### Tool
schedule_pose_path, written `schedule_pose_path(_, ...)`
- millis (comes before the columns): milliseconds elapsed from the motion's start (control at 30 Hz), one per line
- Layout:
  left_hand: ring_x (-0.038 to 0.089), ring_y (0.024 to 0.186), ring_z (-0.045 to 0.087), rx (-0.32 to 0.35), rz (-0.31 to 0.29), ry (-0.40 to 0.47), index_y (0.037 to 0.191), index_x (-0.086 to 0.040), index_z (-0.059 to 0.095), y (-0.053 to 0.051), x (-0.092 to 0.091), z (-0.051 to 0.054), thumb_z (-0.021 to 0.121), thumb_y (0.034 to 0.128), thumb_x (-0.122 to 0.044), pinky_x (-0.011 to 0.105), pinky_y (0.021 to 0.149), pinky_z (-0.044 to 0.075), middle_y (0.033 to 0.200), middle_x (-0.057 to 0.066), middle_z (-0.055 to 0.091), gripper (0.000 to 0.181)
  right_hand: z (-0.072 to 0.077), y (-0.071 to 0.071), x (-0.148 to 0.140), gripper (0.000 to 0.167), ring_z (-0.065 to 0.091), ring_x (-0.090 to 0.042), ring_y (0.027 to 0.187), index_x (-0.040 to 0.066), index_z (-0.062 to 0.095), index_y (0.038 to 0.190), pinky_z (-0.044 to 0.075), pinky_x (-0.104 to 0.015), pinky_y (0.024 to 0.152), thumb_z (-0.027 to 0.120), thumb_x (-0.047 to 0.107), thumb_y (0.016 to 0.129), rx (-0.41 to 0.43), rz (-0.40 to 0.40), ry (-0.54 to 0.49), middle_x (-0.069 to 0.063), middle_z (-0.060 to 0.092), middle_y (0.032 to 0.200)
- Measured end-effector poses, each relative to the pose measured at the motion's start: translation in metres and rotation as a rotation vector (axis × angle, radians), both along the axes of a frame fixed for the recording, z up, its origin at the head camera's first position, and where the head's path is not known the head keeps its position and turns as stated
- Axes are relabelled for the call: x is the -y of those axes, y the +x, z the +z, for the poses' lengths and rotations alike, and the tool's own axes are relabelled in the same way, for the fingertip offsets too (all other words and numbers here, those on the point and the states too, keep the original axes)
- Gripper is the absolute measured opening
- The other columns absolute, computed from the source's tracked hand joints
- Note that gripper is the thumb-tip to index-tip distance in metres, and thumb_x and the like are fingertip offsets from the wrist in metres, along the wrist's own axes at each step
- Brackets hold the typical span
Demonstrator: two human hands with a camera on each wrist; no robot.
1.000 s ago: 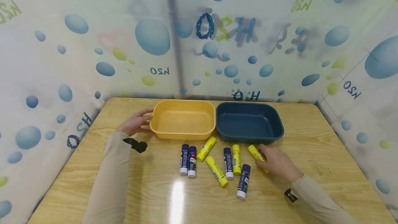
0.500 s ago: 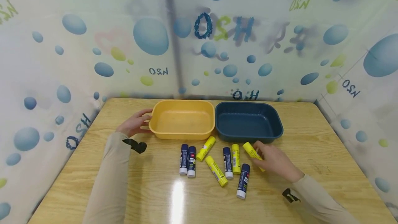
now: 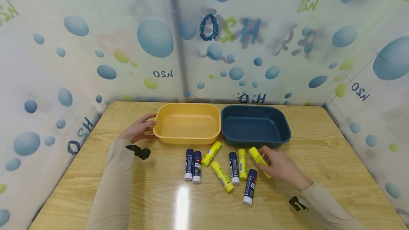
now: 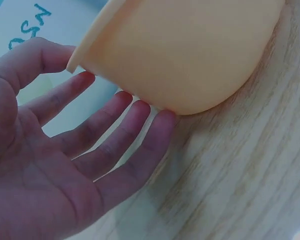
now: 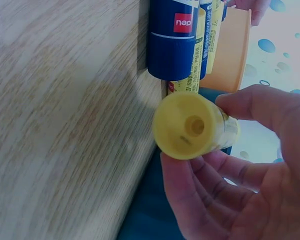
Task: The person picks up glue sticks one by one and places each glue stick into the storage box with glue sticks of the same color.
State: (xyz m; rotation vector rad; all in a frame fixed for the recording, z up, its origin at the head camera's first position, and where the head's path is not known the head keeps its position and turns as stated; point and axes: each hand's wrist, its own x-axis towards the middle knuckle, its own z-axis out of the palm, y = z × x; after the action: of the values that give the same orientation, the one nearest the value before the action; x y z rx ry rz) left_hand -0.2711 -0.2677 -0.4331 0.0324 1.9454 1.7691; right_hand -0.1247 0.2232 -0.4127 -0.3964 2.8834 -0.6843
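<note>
At the table's right my right hand (image 3: 282, 164) pinches a yellow glue stick (image 3: 256, 155) between thumb and fingers. Its round hollow end faces the camera in the right wrist view, with my thumb (image 5: 250, 102) on one side and fingertips on the other. My left hand (image 3: 138, 129) is at the left end of the orange-yellow bin (image 3: 188, 140). In the left wrist view its slightly bent, spread fingers (image 4: 140, 140) touch the bin's outer wall, and the thumb touches the rim. The navy bin (image 3: 255, 143) stands against the orange-yellow one's right side.
Between the hands, in front of the bins, lie several glue sticks: navy ones with white ends, such as this navy glue stick (image 3: 250, 187), and yellow ones, such as this yellow glue stick (image 3: 222, 176). A patterned curtain (image 3: 204, 63) rises behind the wooden table (image 3: 153, 194).
My right hand and the yellow glue stick have shifted slightly left. The left hand stays at the orange-yellow bin, and the other glue sticks lie where they were.
</note>
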Motion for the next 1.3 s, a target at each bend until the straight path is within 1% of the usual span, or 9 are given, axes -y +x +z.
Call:
schedule_pose_path(200, 0.036, 0.129, 0.037, 0.043, 0.005, 0.071, 0.156, -0.009, 0.009, -0.002, 0.001, -0.002, 0.045, 0.1027, -0.015, 0.052, 0.096, 0.042, 0.154, 0.022, 0.014, 0.064, -0.001, -0.001, 0.002, 0.03, 0.052, -0.013, 0.065, 0.003, 0.059, 0.106, 0.045, -0.028, 0.056, 0.074, 0.015, 0.083, -0.004, -0.014, -0.024, -0.002, 0.059, 0.08)
schedule_pose_path(300, 0.034, 0.128, 0.038, 0.066, 0.016, 0.099, 0.156, -0.01, 0.008, -0.003, 0.0, -0.003, 0.045, 0.1026, -0.015, 0.051, 0.098, 0.041, 0.154, 0.021, 0.014, 0.065, -0.003, -0.001, 0.002, 0.029, 0.053, -0.013, 0.067, 0.003, 0.059, 0.105, 0.045, -0.028, 0.056, 0.075, 0.015, 0.083, -0.009, -0.015, -0.03, -0.002, 0.059, 0.08)
schedule_pose_path(433, 0.029, 0.122, 0.043, 0.072, 0.02, 0.114, 0.156, -0.011, 0.008, -0.003, -0.001, -0.005, 0.045, 0.1031, -0.016, 0.048, 0.097, 0.042, 0.153, 0.021, 0.015, 0.065, -0.006, -0.001, 0.003, 0.029, 0.053, -0.013, 0.068, 0.003, 0.059, 0.105, 0.046, -0.029, 0.057, 0.075, 0.015, 0.083, -0.011, -0.026, -0.036, -0.002, 0.059, 0.081)
schedule_pose_path(500, 0.028, 0.122, 0.043, 0.071, 0.02, 0.123, 0.156, -0.012, 0.008, -0.003, 0.0, -0.005, 0.045, 0.1035, -0.016, 0.046, 0.096, 0.043, 0.153, 0.02, 0.015, 0.065, -0.006, -0.001, 0.003, 0.03, 0.053, -0.014, 0.068, 0.003, 0.059, 0.105, 0.047, -0.029, 0.058, 0.075, 0.015, 0.083, -0.008, -0.031, -0.038, -0.002, 0.06, 0.081)
schedule_pose_path(600, 0.031, 0.125, 0.039, 0.075, 0.02, 0.148, 0.156, -0.014, 0.007, -0.002, 0.001, -0.006, 0.044, 0.1038, -0.015, 0.049, 0.099, 0.04, 0.154, 0.02, 0.014, 0.065, -0.005, -0.002, 0.004, 0.03, 0.053, -0.014, 0.069, 0.003, 0.058, 0.106, 0.047, -0.029, 0.058, 0.074, 0.016, 0.084, -0.003, -0.037, -0.044, -0.003, 0.06, 0.082)
schedule_pose_path(767, 0.037, 0.134, 0.028, 0.083, 0.016, 0.178, 0.157, -0.018, 0.006, -0.001, 0.001, -0.006, 0.044, 0.1038, -0.016, 0.055, 0.105, 0.029, 0.156, 0.019, 0.008, 0.065, -0.005, -0.003, 0.005, 0.03, 0.053, -0.015, 0.07, 0.003, 0.058, 0.107, 0.047, -0.03, 0.059, 0.073, 0.016, 0.084, -0.004, -0.037, -0.054, -0.002, 0.059, 0.083)
schedule_pose_path(867, 0.037, 0.134, 0.028, 0.087, 0.021, 0.181, 0.157, -0.019, 0.006, -0.002, 0.001, -0.007, 0.044, 0.1039, -0.016, 0.055, 0.105, 0.028, 0.157, 0.018, 0.008, 0.065, -0.004, -0.004, 0.005, 0.03, 0.054, -0.016, 0.072, 0.003, 0.058, 0.107, 0.048, -0.031, 0.061, 0.073, 0.016, 0.084, 0.003, -0.039, -0.063, -0.003, 0.06, 0.084)
schedule_pose_path(1067, 0.031, 0.128, 0.037, 0.1, 0.037, 0.18, 0.157, -0.02, 0.009, -0.003, 0.001, -0.009, 0.043, 0.104, -0.014, 0.052, 0.102, 0.036, 0.155, 0.017, 0.012, 0.063, 0.002, -0.006, 0.007, 0.03, 0.054, -0.017, 0.075, 0.002, 0.056, 0.109, 0.049, -0.031, 0.064, 0.072, 0.012, 0.085, 0.011, -0.036, -0.108, -0.004, 0.06, 0.088)
schedule_pose_path(1300, 0.03, 0.128, 0.037, 0.114, 0.044, 0.195, 0.157, -0.021, 0.01, -0.003, 0.001, -0.008, 0.046, 0.1027, -0.014, 0.05, 0.102, 0.036, 0.156, 0.015, 0.011, 0.065, 0.018, -0.016, 0.01, 0.026, 0.049, -0.014, 0.066, 0.0, 0.055, 0.105, 0.044, -0.028, 0.057, 0.07, 0.009, 0.085, -0.064, 0.03, -0.158, -0.002, 0.057, 0.08)
